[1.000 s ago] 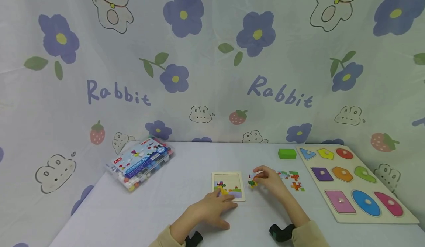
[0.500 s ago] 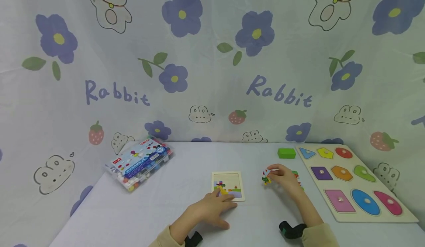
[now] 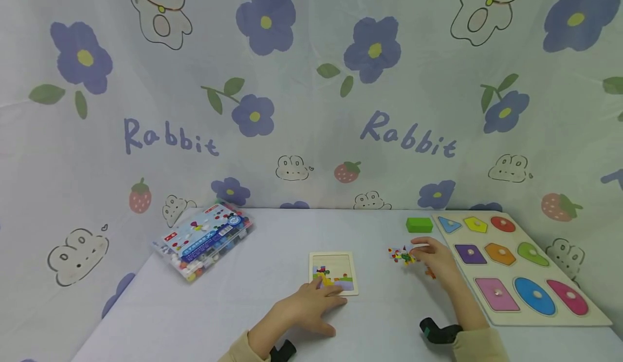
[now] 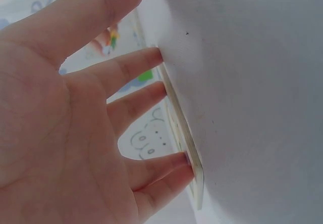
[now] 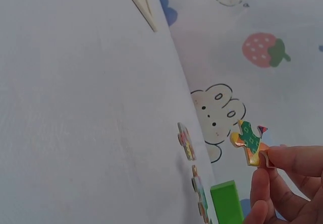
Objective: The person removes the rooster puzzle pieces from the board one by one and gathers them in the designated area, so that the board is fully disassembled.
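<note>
My right hand (image 3: 436,262) pinches a small jigsaw piece (image 5: 249,142), printed green, yellow and orange, between thumb and fingers. It holds the piece just above the table among several loose jigsaw pieces (image 5: 186,142), partly covering them in the head view. My left hand (image 3: 313,305) lies with spread, fairly straight fingers on a small wooden puzzle tray (image 3: 333,256). In the left wrist view those fingertips touch the edge of the puzzle tray (image 4: 184,133). Along the tray's lower part some picture pieces (image 3: 345,282) are set in; the left fingers hide part of them.
A green block (image 3: 419,225) stands behind the loose pieces. To the right lies a large shape board (image 3: 491,272) with knobbed coloured shapes. At the back left is a clear plastic case (image 3: 204,240) with a printed cover. A patterned curtain (image 3: 311,91) hangs behind the table.
My right hand has moved to the right, away from the tray, carrying the jigsaw piece over to the loose pieces. My left hand has stayed on the tray.
</note>
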Available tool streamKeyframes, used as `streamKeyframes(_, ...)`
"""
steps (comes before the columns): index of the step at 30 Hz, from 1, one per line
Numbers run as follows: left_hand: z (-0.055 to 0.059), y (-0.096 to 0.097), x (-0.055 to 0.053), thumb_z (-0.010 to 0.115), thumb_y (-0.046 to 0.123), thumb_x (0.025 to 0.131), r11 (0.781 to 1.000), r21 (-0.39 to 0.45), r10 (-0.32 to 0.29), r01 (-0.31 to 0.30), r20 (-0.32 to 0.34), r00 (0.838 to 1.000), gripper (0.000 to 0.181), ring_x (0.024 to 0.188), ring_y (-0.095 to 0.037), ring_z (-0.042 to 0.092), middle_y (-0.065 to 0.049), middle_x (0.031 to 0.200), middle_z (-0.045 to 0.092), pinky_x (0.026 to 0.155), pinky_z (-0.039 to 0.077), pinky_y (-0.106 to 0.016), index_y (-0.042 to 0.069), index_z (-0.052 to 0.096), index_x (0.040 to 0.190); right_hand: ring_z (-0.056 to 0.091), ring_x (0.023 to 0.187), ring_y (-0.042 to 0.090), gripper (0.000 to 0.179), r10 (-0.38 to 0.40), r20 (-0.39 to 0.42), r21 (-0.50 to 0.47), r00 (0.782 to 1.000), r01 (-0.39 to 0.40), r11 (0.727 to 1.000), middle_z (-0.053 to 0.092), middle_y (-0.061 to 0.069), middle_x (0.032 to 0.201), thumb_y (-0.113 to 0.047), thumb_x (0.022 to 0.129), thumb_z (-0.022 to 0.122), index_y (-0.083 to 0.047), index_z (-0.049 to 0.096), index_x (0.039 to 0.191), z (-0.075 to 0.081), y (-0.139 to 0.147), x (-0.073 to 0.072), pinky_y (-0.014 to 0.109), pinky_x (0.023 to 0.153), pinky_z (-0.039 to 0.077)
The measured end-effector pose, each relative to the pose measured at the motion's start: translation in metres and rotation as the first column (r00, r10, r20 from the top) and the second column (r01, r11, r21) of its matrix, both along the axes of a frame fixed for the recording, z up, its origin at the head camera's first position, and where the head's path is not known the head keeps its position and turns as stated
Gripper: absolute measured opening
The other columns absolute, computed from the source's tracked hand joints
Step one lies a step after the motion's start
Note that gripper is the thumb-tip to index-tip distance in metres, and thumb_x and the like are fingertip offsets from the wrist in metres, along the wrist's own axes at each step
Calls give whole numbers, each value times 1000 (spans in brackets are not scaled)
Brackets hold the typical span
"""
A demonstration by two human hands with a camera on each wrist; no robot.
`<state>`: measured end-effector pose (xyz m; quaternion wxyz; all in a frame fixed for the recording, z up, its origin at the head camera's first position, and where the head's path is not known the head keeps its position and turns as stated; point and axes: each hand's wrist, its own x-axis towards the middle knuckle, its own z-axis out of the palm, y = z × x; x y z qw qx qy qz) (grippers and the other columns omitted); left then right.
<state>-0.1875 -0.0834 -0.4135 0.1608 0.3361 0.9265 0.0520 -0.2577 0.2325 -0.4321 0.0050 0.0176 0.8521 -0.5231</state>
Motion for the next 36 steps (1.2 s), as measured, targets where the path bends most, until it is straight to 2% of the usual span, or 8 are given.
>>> streamKeyframes(5, 0, 0, 0, 69, 46, 77, 1000, 1, 0, 0, -5, 1000, 61, 132, -41, 28, 9, 145, 36, 99, 34, -54, 31, 49, 133, 60, 87, 19, 35, 2, 2, 47, 1000, -3, 999, 62, 21, 107, -13, 90, 56, 5, 52, 120, 2, 9, 2, 30, 69, 47)
streamKeyframes(8, 0, 0, 0, 69, 47, 77, 1000, 2, 0, 0, -8, 1000, 61, 133, -41, 28, 9, 145, 36, 99, 34, -54, 32, 49, 133, 60, 76, 20, 34, 11, 47, 50, 999, -13, 999, 65, 15, 89, -10, 89, 57, 8, 53, 117, 2, 12, 3, 30, 62, 46)
streamKeyframes(10, -1, 0, 0, 69, 47, 77, 1000, 2, 0, 0, -10, 1000, 61, 133, -40, 28, 9, 145, 36, 99, 34, -54, 32, 49, 133, 56, 64, 17, 33, 16, 82, 52, 996, -20, 998, 61, 8, 76, -8, 87, 59, 10, 53, 114, 0, 13, 3, 30, 56, 43)
streamKeyframes(12, -1, -1, 1, 69, 47, 77, 1000, 3, -3, 3, -11, 1000, 61, 133, -40, 28, 9, 145, 36, 99, 34, -54, 31, 49, 133, 50, 59, 15, 31, 9, 108, 70, 994, -16, 997, 56, 3, 69, -6, 85, 60, 10, 55, 111, -3, 13, 2, 29, 53, 41)
streamKeyframes(20, -2, -1, 0, 69, 47, 77, 1000, 0, -16, 16, -21, 1000, 62, 132, -41, 28, 9, 146, 35, 98, 35, -54, 31, 48, 134, 49, 63, 16, 28, -21, 98, 200, 995, 1, 980, 57, 7, 77, -3, 80, 60, 8, 61, 105, -6, 11, 4, 28, 55, 42)
streamKeyframes(25, -2, -2, 0, 69, 47, 77, 1000, 2, -14, 14, -23, 1000, 62, 132, -41, 28, 9, 146, 35, 99, 35, -54, 31, 48, 134, 50, 62, 16, 29, -23, 47, 265, 999, 10, 964, 59, 8, 78, -4, 78, 62, 9, 62, 104, -5, 8, 7, 28, 54, 41)
streamKeyframes(30, -2, -2, 1, 69, 46, 77, 1000, 9, -9, 9, -16, 1000, 62, 133, -40, 28, 9, 146, 35, 99, 34, -54, 31, 48, 134, 53, 71, 20, 26, -28, -4, 334, 1000, 28, 942, 62, 12, 83, -7, 78, 64, 6, 63, 101, -5, 7, 8, 28, 57, 41)
streamKeyframes(36, -3, -2, 0, 69, 46, 77, 1000, 12, -10, 10, -18, 1000, 62, 133, -41, 28, 9, 146, 36, 99, 34, -54, 31, 48, 133, 54, 71, 21, 25, -37, -28, 371, 999, 45, 928, 62, 9, 81, -10, 78, 66, 3, 64, 99, -8, 7, 7, 29, 57, 39)
